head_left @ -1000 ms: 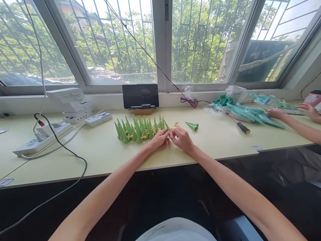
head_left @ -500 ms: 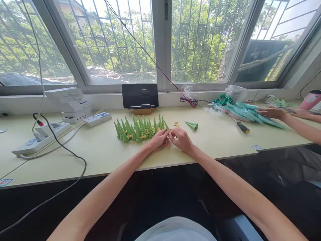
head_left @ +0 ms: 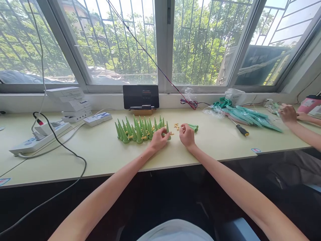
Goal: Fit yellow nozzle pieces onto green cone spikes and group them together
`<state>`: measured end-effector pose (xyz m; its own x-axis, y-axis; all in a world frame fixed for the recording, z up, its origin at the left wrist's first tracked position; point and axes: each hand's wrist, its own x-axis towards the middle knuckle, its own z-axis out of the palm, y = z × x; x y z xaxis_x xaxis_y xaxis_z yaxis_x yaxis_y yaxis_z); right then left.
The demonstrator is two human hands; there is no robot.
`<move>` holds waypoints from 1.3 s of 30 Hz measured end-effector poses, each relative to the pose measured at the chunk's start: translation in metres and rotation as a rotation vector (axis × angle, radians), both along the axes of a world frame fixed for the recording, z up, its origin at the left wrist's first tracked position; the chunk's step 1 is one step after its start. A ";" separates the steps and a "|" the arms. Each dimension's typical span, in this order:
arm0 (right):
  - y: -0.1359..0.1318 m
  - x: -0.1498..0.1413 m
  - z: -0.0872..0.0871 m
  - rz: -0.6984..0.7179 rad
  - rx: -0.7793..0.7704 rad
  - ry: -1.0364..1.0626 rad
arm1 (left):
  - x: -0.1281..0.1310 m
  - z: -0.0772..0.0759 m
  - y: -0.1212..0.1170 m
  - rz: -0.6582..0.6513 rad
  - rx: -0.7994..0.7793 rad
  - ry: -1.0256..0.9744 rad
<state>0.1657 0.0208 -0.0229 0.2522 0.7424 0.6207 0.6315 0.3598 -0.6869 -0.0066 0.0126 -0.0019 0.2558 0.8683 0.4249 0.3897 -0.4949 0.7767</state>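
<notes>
My left hand (head_left: 158, 139) is closed around the lower part of a green plastic cone (head_left: 168, 127), which stands upright with its tip free. A small yellow piece (head_left: 172, 134) sticks out sideways low on this cone. Just left of that hand, several green cones (head_left: 134, 132) stand upright in close rows, with yellow pieces between them. My right hand (head_left: 187, 136) is apart from the left, its fingers curled in; whatever they hold, if anything, is hidden. Beyond its fingers lie a few loose yellow pieces (head_left: 176, 127). Green cones (head_left: 194, 128) lie on their sides behind it, partly covered.
A black tablet (head_left: 140, 97) leans on a stand at the back. White boxes (head_left: 75, 103) and a power strip (head_left: 37, 140) with cables are at left. To the right are a screwdriver (head_left: 242, 130), teal strips (head_left: 253, 117) and another person's hand (head_left: 288, 113).
My right hand has let go of the cone and moved right. The cone stands more upright in my left hand. The other person's hand has lifted off the teal strips.
</notes>
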 end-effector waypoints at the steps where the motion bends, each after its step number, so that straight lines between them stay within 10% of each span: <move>1: 0.004 0.002 -0.002 -0.016 -0.034 0.012 | 0.000 -0.001 0.001 0.021 0.018 0.015; 27: 0.034 0.009 0.002 -0.026 -0.330 -0.490 | 0.003 0.006 -0.007 0.099 0.205 0.021; 39: 0.040 0.003 0.005 0.186 -0.009 -0.750 | 0.005 0.006 -0.008 0.106 0.243 -0.006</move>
